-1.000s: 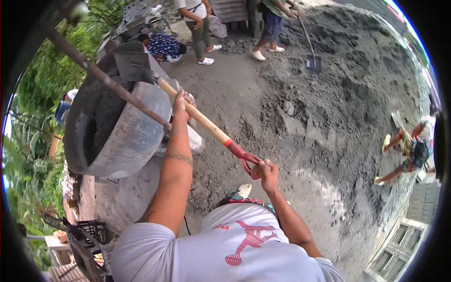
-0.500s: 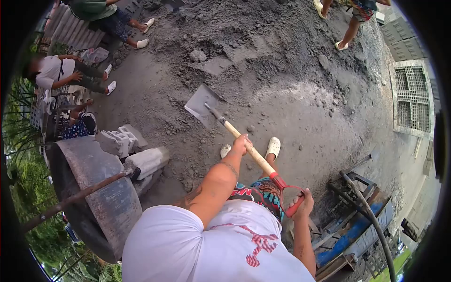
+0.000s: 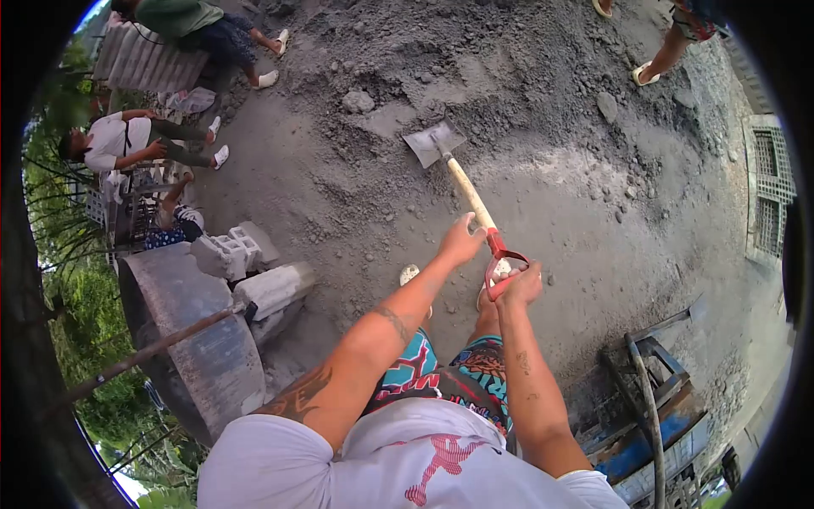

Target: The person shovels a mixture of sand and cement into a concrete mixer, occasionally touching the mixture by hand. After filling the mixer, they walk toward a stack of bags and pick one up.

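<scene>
A shovel (image 3: pixel 469 188) with a pale wooden shaft and a red D-shaped handle stretches out ahead of me. Its metal blade (image 3: pixel 432 142) meets the lower edge of a grey pile of sand and gravel (image 3: pixel 509 76). My right hand (image 3: pixel 521 285) is wrapped round the crossbar of the red handle. Beside the lower shaft, just above the red socket, my left hand (image 3: pixel 460 241) has its thumb and fingers apart, the shaft not enclosed by them.
Left of me stand a large metal drum (image 3: pixel 199 331) with a rod across it and concrete blocks (image 3: pixel 229 252). A blue metal frame (image 3: pixel 661 424) lies at lower right. People stand at upper left, including a person in a white shirt (image 3: pixel 110 142); another person's leg (image 3: pixel 666 55) shows at upper right.
The shovel has moved forward and right, its blade now against the pile. My right hand pushed forward with the handle; my left hand loosened from the shaft, now nearer the handle end.
</scene>
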Motion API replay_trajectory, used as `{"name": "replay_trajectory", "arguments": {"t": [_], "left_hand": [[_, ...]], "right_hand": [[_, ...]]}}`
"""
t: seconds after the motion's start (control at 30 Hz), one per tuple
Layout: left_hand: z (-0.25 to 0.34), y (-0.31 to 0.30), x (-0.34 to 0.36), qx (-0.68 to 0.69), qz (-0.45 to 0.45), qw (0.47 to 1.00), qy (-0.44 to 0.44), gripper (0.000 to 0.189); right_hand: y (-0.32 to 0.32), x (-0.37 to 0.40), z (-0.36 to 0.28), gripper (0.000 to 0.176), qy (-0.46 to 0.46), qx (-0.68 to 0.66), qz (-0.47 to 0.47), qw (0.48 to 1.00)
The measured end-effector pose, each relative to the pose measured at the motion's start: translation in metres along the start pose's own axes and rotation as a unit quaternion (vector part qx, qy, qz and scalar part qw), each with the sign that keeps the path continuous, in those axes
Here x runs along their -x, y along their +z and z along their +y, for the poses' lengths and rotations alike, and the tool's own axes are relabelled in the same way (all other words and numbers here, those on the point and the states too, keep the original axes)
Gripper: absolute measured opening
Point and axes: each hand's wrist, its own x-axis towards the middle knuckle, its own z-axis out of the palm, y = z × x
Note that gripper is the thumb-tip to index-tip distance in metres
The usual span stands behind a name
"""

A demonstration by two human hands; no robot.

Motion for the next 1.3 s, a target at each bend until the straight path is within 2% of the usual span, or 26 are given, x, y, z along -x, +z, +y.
{"name": "replay_trajectory", "arguments": {"t": [0.07, 0.13, 0.17, 0.2, 0.23, 0.27, 0.3, 0.33, 0.37, 0.4, 0.47, 0.5, 0.57, 0.6, 0.63, 0.67, 0.73, 0.77, 0.87, 0.93, 1.0, 1.07, 1.13, 1.2, 1.27, 1.3], "left_hand": [[0.043, -0.050, 0.030, 0.003, -0.104, 0.989, 0.107, 0.059], [0.086, -0.082, 0.075, -0.015, -0.212, 0.960, 0.183, 0.056], [0.106, -0.084, 0.096, -0.064, -0.202, 0.958, 0.195, 0.051], [0.119, -0.083, 0.109, -0.112, -0.192, 0.954, 0.202, 0.045], [0.122, -0.079, 0.109, -0.111, -0.186, 0.955, 0.200, 0.045], [0.122, -0.074, 0.105, -0.150, -0.148, 0.965, 0.156, 0.036], [0.124, -0.073, 0.095, -0.187, -0.108, 0.970, 0.111, 0.028], [0.135, -0.085, 0.086, -0.184, -0.103, 0.971, 0.110, 0.028], [0.145, -0.098, 0.078, -0.170, -0.038, 0.976, 0.132, 0.025], [0.156, -0.114, 0.072, -0.155, 0.024, 0.976, 0.151, 0.022], [0.171, -0.150, 0.045, -0.157, 0.044, 0.974, 0.159, 0.018], [0.178, -0.169, 0.027, -0.165, 0.053, 0.971, 0.162, 0.016], [0.191, -0.201, -0.005, -0.175, 0.065, 0.968, 0.169, 0.014], [0.195, -0.214, -0.023, -0.197, 0.065, 0.964, 0.164, 0.014], [0.193, -0.222, -0.044, -0.219, 0.067, 0.960, 0.160, 0.013], [0.189, -0.222, -0.069, -0.220, 0.072, 0.958, 0.166, 0.013], [0.186, -0.198, -0.103, -0.219, 0.112, 0.954, 0.171, 0.020], [0.198, -0.180, -0.115, -0.188, 0.115, 0.961, 0.165, 0.021], [0.222, -0.074, -0.137, -0.182, 0.056, 0.969, 0.155, 0.024], [0.228, -0.015, -0.124, -0.156, 0.007, 0.967, 0.202, 0.025], [0.199, 0.037, -0.102, -0.173, -0.022, 0.964, 0.201, 0.023], [0.159, 0.058, -0.071, -0.214, -0.040, 0.951, 0.220, 0.023], [0.124, 0.041, -0.042, -0.237, -0.047, 0.937, 0.253, 0.025], [0.113, -0.009, -0.027, -0.262, -0.095, 0.925, 0.258, 0.030], [0.115, -0.069, -0.025, -0.252, -0.119, 0.925, 0.260, 0.037], [0.130, -0.105, -0.027, -0.270, -0.146, 0.924, 0.227, 0.040]], "right_hand": [[-0.001, 0.011, -0.010, 0.024, 0.039, 0.020, -0.024, 0.999], [0.004, 0.016, -0.017, 0.027, 0.066, 0.037, -0.056, 0.996], [0.005, 0.014, -0.010, 0.034, -0.056, 0.150, -0.072, 0.985], [0.007, 0.015, -0.007, 0.044, -0.176, 0.259, -0.086, 0.946], [0.013, 0.024, -0.010, 0.047, -0.236, 0.318, -0.068, 0.916], [0.018, 0.033, -0.013, 0.047, -0.238, 0.321, -0.071, 0.914], [0.028, 0.042, -0.018, 0.046, -0.346, 0.352, -0.111, 0.862], [0.041, 0.049, -0.025, 0.047, -0.448, 0.378, -0.147, 0.796], [0.058, 0.052, -0.035, 0.038, -0.559, 0.363, -0.182, 0.723], [0.078, 0.059, -0.048, 0.038, -0.559, 0.367, -0.182, 0.721], [0.128, 0.074, -0.075, 0.027, -0.520, 0.338, -0.430, 0.656], [0.155, 0.084, -0.085, 0.027, -0.522, 0.336, -0.430, 0.656], [0.203, 0.097, -0.095, 0.020, -0.429, 0.334, -0.474, 0.693], [0.223, 0.086, -0.090, 0.020, -0.436, 0.328, -0.475, 0.690], [0.241, 0.069, -0.081, 0.020, -0.407, 0.291, -0.484, 0.718], [0.257, 0.052, -0.074, 0.020, -0.373, 0.257, -0.493, 0.742], [0.294, 0.025, -0.083, 0.021, -0.418, 0.121, -0.526, 0.731], [0.302, 0.005, -0.096, 0.022, -0.408, 0.125, -0.513, 0.745], [0.255, -0.067, -0.158, 0.023, -0.381, 0.224, -0.436, 0.784], [0.201, -0.128, -0.188, 0.022, -0.400, 0.431, -0.316, 0.744], [0.144, -0.156, -0.181, 0.023, -0.400, 0.481, -0.301, 0.720], [0.102, -0.154, -0.144, 0.025, -0.359, 0.530, -0.249, 0.727], [0.080, -0.109, -0.100, 0.026, -0.373, 0.500, -0.200, 0.755], [0.082, -0.072, -0.061, 0.024, -0.367, 0.379, -0.203, 0.825], [0.105, -0.048, -0.033, 0.022, -0.448, 0.337, -0.234, 0.794], [0.126, -0.024, -0.032, 0.021, -0.459, 0.302, -0.266, 0.792]]}}
